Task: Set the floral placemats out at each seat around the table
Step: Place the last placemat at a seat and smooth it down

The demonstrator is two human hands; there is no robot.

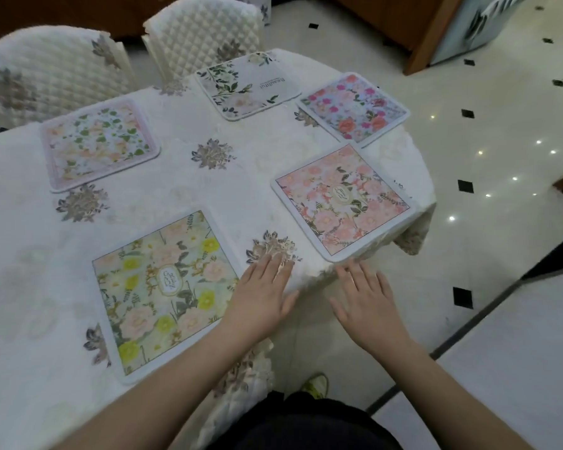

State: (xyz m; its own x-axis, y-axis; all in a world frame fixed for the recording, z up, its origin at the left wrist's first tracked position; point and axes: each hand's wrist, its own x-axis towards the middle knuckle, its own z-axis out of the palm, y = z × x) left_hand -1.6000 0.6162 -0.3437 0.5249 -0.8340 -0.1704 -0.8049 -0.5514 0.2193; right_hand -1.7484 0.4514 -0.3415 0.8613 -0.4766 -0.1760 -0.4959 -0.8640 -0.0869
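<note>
The left hand (261, 293) lies flat with straight fingers on the tablecloth (182, 190) at the near table edge, holding nothing. The right hand (366, 298) hovers just beside it, fingers spread and straight, also empty, out over the drop of the cloth at the table's corner; whether it touches the cloth cannot be told.

Just left of the left hand lies the yellow mat (163, 293), its near corner close to the table edge. Just ahead of the right hand's fingertips lies the pink mat (342, 203), its right corner reaching the table edge. A bare strip of cloth runs between these two mats, ahead of the left hand.

Farther ahead, the rose mat (353, 108) sits at the far right edge, the leafy mat (246, 86) left of it before a quilted chair (202, 34), and the pale mat (100, 142) far left before another chair (46, 69). Open cloth fills the middle.
</note>
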